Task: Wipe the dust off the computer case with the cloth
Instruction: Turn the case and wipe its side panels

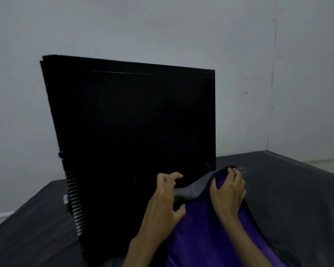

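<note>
A black computer case stands upright on a dark table, its broad side panel facing me and a ribbed edge at its lower left. A purple cloth with a grey underside hangs in front of the case's lower right. My right hand grips the cloth's top edge near the case's right corner. My left hand holds the cloth's grey folded edge, thumb under it, fingers curled against the panel.
The dark table runs out to the right and to the left of the case. A pale wall stands right behind the case, with a corner at the right.
</note>
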